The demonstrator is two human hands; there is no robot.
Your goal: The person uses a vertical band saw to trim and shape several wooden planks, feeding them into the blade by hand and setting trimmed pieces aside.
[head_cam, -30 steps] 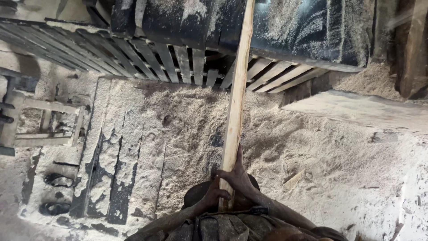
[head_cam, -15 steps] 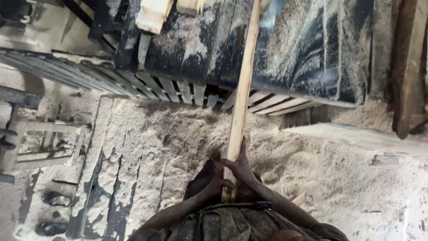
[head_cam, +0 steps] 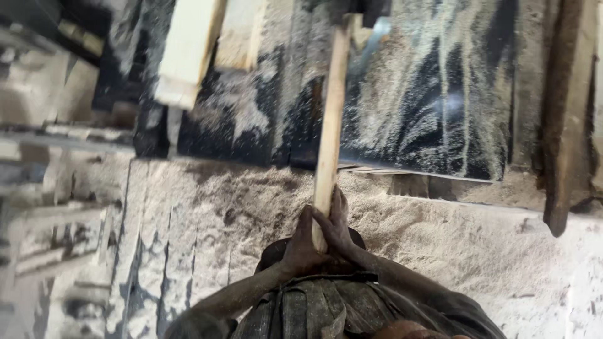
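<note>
Two hands wrapped tight round one pale wooden pole (head_cam: 330, 125), low in the head view: left hand (head_cam: 301, 242) and right hand (head_cam: 338, 226) touching each other, both grips closed on the pole's lower end. Pole running nearly straight up from there, top end lost at the upper edge. Sawdust-covered ground (head_cam: 440, 251) all around the hands, open room on both sides. Slatted frame (head_cam: 56, 238) off to the left, dusted over too. Further out, a dark dusty panel (head_cam: 433, 100) behind the pole, a light timber block (head_cam: 185, 53) up left, a brown post (head_cam: 565, 113) at the right edge. Left side pretty blurry.
</note>
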